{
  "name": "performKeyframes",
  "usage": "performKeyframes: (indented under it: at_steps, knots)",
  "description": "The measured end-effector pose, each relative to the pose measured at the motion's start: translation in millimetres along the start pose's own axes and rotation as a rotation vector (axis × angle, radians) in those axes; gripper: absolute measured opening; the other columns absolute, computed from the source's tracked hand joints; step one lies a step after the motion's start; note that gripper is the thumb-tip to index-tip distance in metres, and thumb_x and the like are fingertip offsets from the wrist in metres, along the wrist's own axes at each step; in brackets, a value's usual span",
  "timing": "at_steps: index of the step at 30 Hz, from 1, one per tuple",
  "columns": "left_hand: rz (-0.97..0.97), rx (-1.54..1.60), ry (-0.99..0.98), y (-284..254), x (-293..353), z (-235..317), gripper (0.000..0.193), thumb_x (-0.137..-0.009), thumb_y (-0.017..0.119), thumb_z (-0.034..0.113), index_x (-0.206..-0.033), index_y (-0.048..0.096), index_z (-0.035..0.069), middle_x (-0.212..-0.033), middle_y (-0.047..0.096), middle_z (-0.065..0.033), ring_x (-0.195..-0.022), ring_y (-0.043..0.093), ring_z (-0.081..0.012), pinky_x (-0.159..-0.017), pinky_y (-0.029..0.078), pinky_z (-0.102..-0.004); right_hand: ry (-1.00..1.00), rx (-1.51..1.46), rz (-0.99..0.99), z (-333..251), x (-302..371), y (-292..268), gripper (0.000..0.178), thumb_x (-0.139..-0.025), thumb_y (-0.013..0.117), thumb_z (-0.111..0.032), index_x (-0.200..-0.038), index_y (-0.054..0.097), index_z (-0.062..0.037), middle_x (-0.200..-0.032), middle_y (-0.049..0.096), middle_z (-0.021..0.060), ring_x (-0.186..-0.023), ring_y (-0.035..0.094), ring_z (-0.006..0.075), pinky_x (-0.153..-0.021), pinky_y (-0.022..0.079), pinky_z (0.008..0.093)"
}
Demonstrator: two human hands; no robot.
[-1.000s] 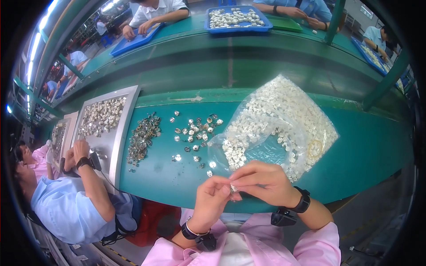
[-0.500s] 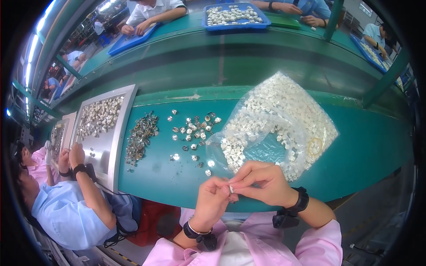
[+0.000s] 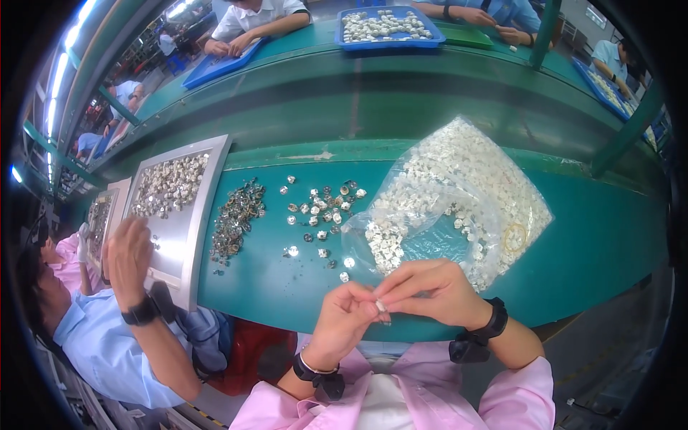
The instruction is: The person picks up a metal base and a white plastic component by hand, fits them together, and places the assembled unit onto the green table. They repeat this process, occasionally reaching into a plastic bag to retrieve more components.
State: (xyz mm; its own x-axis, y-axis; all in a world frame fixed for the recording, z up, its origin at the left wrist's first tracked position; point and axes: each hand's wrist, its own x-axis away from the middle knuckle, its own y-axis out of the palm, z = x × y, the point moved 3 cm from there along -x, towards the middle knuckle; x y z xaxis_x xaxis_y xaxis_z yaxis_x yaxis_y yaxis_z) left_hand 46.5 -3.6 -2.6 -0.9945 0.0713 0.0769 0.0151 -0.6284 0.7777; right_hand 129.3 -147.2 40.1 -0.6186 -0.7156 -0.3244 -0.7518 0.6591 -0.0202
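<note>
Over the near edge of the green table, my left hand (image 3: 342,320) and my right hand (image 3: 432,292) meet with fingertips pinched together. Between them is a small white part (image 3: 380,306), partly covered by the fingers; a bit of metal seems to show just below it. Beyond my hands lies an open clear plastic bag (image 3: 479,197) full of small white parts. Left of the bag are scattered white pieces and round metal pieces (image 3: 326,208). Farther left sits a heap of small dark metal parts (image 3: 239,215).
A metal-framed tray (image 3: 188,244) with white and metal parts stands left of the heap. Beside it a co-worker in light blue (image 3: 107,344) raises a hand. Across the green divider (image 3: 301,100) are blue trays (image 3: 390,44) and other people working. A green post (image 3: 627,129) rises at right.
The view has shifted slightly, moving the table contents a little rightward. My hands keep their pinch on the white part. The co-worker's hand at left has risen above the tray.
</note>
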Motion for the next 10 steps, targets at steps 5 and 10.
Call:
performKeyframes:
  at_steps: [5, 10]
  knots:
    - [0.066, -0.002, 0.077, -14.1, 3.6, 5.0, 0.008, -0.09, 0.058, 0.007, -0.096, 0.054, 0.003, -0.098, 0.062, -0.0108, -0.084, 0.06, -0.0167, -0.077, 0.048, -0.0283, 0.06, 0.003, 0.1, 5.1, -1.1, -5.8, 0.018, -0.077, 0.069, 0.0, -0.095, 0.07, -0.004, -0.095, 0.067, 0.0085, -0.084, 0.065, 0.0188, -0.077, 0.05, 0.0266]
    - [0.009, 0.095, 0.028, -20.3, 5.3, 4.7, 0.01, -0.092, 0.056, 0.008, -0.1, 0.054, 0.004, -0.102, 0.062, -0.0112, -0.089, 0.059, -0.0168, -0.081, 0.047, -0.0284, 0.236, 0.109, 0.212, 10.1, 0.5, -19.4, 0.018, -0.081, 0.067, -0.004, -0.099, 0.069, -0.0044, -0.106, 0.066, 0.0097, -0.092, 0.064, 0.0207, -0.082, 0.049, 0.0266]
